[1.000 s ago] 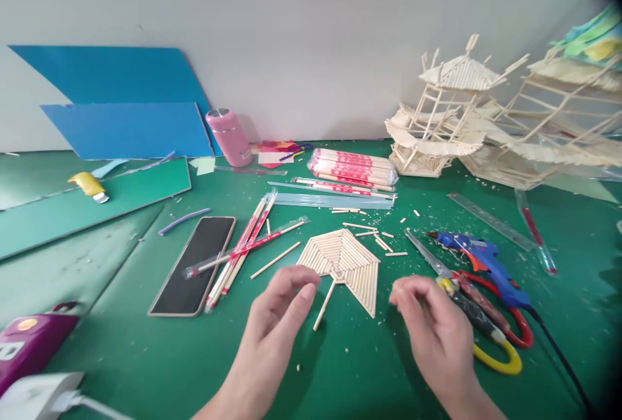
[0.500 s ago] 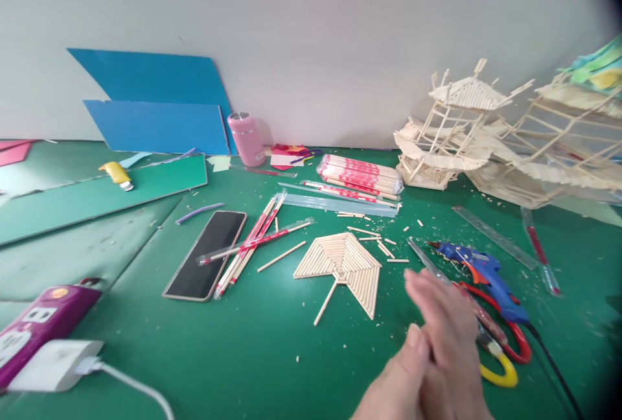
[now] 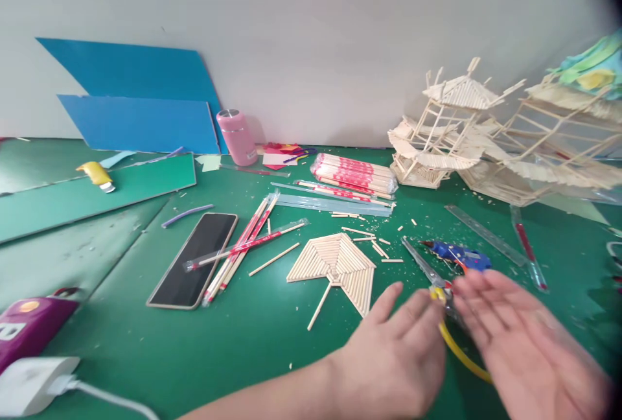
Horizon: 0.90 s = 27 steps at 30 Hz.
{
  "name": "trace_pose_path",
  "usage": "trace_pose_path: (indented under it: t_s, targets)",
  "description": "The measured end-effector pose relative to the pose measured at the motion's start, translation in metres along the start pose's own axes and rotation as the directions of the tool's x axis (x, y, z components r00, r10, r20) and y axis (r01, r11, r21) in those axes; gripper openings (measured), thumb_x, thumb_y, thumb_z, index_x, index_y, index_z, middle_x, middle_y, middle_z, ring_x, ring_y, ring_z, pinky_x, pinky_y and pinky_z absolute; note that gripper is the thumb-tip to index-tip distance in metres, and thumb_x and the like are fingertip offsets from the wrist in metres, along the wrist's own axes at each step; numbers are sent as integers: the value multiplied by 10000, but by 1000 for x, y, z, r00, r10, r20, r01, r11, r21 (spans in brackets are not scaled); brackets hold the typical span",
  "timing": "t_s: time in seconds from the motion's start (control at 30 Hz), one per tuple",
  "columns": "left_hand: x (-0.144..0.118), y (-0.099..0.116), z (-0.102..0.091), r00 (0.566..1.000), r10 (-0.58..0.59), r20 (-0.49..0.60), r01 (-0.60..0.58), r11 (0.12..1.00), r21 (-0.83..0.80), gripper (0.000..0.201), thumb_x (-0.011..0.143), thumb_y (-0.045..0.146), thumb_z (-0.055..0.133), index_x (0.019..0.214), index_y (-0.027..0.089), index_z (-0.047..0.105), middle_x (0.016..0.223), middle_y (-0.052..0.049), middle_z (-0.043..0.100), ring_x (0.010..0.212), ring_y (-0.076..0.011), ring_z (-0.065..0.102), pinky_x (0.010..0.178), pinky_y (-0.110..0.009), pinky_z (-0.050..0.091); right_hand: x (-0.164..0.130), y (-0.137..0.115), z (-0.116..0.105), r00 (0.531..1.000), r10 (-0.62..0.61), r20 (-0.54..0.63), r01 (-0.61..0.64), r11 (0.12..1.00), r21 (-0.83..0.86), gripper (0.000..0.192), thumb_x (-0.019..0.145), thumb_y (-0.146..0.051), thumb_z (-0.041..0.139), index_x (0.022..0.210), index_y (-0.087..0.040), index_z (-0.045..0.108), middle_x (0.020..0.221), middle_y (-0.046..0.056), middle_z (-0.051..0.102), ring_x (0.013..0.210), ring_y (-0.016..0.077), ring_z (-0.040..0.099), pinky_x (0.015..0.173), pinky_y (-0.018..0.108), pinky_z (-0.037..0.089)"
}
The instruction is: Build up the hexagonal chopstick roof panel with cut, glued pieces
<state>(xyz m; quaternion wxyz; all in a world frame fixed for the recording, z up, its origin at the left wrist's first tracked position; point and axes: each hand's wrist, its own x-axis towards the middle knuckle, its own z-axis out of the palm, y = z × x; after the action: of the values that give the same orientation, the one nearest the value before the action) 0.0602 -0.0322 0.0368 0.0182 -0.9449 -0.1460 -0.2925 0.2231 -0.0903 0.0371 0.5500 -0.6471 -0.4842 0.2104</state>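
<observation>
My left hand [image 3: 393, 358] reaches in from the bottom, its back towards me. Its fingers are partly bent and a little blurred, and I see nothing held in it. Right of it, my right hand [image 3: 525, 342] is spread with the palm showing and nothing in it. Between and behind the hands lie scissors [image 3: 427, 269], their handles partly covered. A blue glue gun [image 3: 459, 255] rests just beyond my right hand's fingertips. Left of the hands, a fan-shaped panel of thin wooden sticks [image 3: 335, 258] lies flat, one stick pointing towards me.
A phone [image 3: 187, 271] lies under wrapped chopsticks [image 3: 245, 245]. Further back are a chopstick bundle [image 3: 354, 174], a pink flask [image 3: 238, 138] and stick-built pavilions [image 3: 451, 128]. Blue boards [image 3: 140, 122] lean at the wall. At left are a utility knife [image 3: 96, 175] and power strip [image 3: 36, 326].
My hands were pressed together at the lower right; now they are apart, the left one to the left and the right one to the right. The view has shifted slightly.
</observation>
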Motion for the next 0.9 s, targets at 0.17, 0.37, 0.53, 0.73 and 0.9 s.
trace_pose_path:
  t_s: [0.17, 0.37, 0.53, 0.73, 0.9]
  targets:
    - [-30, -28, -12, 979, -176, 98, 184, 979, -83, 178, 847, 164, 433, 842, 118, 605, 816, -92, 644, 814, -212, 583, 804, -420, 460, 21, 3, -7, 929, 267, -257, -215, 953, 213, 119, 791, -345, 587, 786, -237, 539, 721, -14, 551, 683, 140, 552, 641, 274, 472]
    - [-39, -63, -27, 896, -443, 27, 443, 889, -117, 165, 824, 121, 444, 891, 165, 588, 853, -74, 625, 834, -216, 552, 789, -416, 422, 43, -3, 4, 994, 45, -103, -65, 977, -201, 315, 861, -422, 451, 620, -219, 441, 556, -38, 451, 518, 105, 438, 482, 213, 390]
    - [-46, -77, -22, 852, -524, -18, 516, 844, -147, 138, 819, 117, 465, 863, 183, 579, 834, -54, 627, 803, -201, 557, 761, -383, 415, 79, -2, 6, 994, -71, 78, 100, 864, -493, 173, 829, -396, 497, 852, -230, 540, 733, -4, 602, 645, 130, 573, 590, 223, 461]
    - [-58, -83, -14, 859, -507, -69, 483, 849, -216, 161, 797, 79, 495, 909, 170, 568, 792, -43, 621, 785, -185, 554, 775, -366, 408, 136, 22, 6, 969, -14, 247, 175, 741, -648, 206, 804, -300, 505, 979, -214, 572, 845, 33, 650, 731, 166, 610, 662, 287, 478]
    - [-62, -88, -16, 846, -526, -81, 500, 838, -220, 198, 802, 66, 489, 960, 166, 554, 818, -48, 618, 803, -184, 550, 797, -376, 393, 170, 24, 26, 834, 118, 539, 375, 596, -710, 128, 798, -211, 523, 878, -237, 619, 814, -5, 662, 714, 140, 604, 636, 263, 452]
